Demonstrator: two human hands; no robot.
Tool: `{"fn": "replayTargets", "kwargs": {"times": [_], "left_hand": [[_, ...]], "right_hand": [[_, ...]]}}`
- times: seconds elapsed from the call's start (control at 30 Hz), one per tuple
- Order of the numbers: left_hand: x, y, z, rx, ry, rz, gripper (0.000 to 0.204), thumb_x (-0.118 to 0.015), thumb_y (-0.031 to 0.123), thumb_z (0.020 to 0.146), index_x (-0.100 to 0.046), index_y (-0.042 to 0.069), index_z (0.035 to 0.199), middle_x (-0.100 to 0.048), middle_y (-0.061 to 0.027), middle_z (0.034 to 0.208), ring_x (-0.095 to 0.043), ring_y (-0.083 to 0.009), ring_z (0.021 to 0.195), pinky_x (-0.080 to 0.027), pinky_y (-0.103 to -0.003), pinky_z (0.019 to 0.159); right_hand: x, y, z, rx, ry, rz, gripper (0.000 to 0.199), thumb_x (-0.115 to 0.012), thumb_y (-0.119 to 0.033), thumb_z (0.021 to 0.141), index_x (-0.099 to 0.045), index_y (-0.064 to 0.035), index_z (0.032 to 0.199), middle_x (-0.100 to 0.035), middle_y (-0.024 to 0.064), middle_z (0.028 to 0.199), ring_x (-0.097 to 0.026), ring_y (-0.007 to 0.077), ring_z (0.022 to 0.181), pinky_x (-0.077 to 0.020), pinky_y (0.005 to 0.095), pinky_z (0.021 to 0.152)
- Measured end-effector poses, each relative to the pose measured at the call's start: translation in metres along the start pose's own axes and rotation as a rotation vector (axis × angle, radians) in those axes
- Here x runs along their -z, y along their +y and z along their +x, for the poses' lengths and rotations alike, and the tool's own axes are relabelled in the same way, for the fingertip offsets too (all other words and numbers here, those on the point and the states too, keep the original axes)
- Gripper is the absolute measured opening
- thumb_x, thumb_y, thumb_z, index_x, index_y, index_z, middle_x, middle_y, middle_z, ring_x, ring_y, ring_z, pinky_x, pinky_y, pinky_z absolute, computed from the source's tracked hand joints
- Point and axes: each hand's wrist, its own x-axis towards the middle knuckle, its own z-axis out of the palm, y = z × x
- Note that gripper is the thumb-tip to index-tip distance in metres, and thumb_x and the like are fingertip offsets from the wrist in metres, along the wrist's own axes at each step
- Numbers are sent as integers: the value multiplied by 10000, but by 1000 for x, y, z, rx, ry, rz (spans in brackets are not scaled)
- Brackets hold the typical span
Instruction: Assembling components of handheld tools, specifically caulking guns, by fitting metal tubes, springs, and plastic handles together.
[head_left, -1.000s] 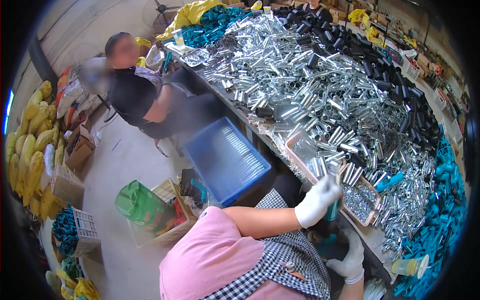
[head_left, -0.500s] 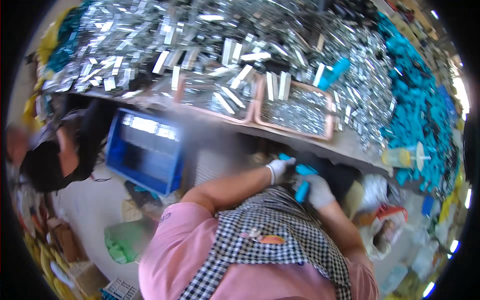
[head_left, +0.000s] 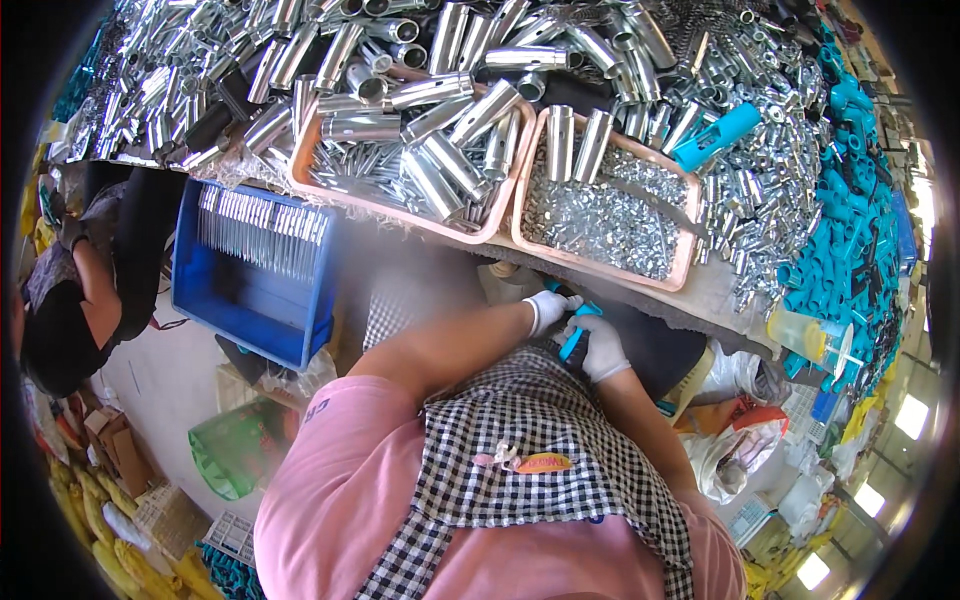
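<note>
My right hand (head_left: 602, 347), in a pale work glove, is wrapped round a teal plastic handle (head_left: 573, 344) in front of my apron. Close beside it, my gloved left hand (head_left: 547, 311) is closed, its fingertips together at the upper end of the teal piece. Whatever small thing the left fingers hold is too small to make out. Both hands are low, just below the workbench edge (head_left: 600, 290). On the bench beyond them, a pink tray (head_left: 683, 262) bears small metal parts, and a second pink tray (head_left: 400, 222) carries shiny metal tubes and thin pins.
Chrome tubes (head_left: 450, 40) are heaped along the bench. A loose teal handle (head_left: 718, 137) lies by the right tray, near a pile of teal parts (head_left: 850, 230). A yellowish container (head_left: 797, 334) sits at the bench edge. Left stands a blue crate (head_left: 250, 310) with metal rods; a co-worker (head_left: 75, 300) sits beyond.
The view has shifted and sharpened. My hands have come closer together around the teal handle, and less teal shows between them.
</note>
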Motion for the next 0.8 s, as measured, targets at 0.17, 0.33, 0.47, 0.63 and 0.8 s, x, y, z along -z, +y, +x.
{"fn": "replayTargets", "kwargs": {"times": [0.17,0.33,0.47,0.63,0.8], "left_hand": [[-3,6,6,-77,84,124,224,-602,328,972,-596,125,1066,-659,-100,872,-623,-280,715,-513,-450,637],[-48,24,-26,-104,-51,238,344,-583,278,995,-563,90,1282,-638,-118,1162,-610,-242,1052,-523,-438,888],[36,-2,18,-46,-191,33,423,-481,409,1015,-536,77,1270,-618,-137,1230,-623,-302,1072,-514,-494,921],[31,9,13,158,-119,-139,550,-388,555,1003,-577,98,1246,-648,-162,1208,-640,-319,1049,-488,-530,947],[27,14,5,-47,33,-19,421,-466,466,994,-638,114,1148,-706,-134,1005,-674,-281,925,-526,-470,878]], "right_hand": [[-3,-9,-9,-37,-30,86,182,-608,-40,815,-590,-41,996,-566,91,759,-590,253,665,-566,444,628],[16,2,-18,160,-90,11,145,-631,-148,841,-619,-32,927,-655,138,751,-655,277,639,-554,389,632],[-3,11,2,-5,-73,8,129,-667,-170,803,-623,-70,873,-624,87,721,-623,244,589,-528,396,557],[-17,1,-6,47,-76,-50,133,-675,-216,819,-629,-91,822,-631,70,728,-614,218,604,-509,377,552],[-35,3,6,265,-34,-154,225,-731,-283,815,-692,-80,905,-669,63,799,-634,189,664,-512,351,614]]}}
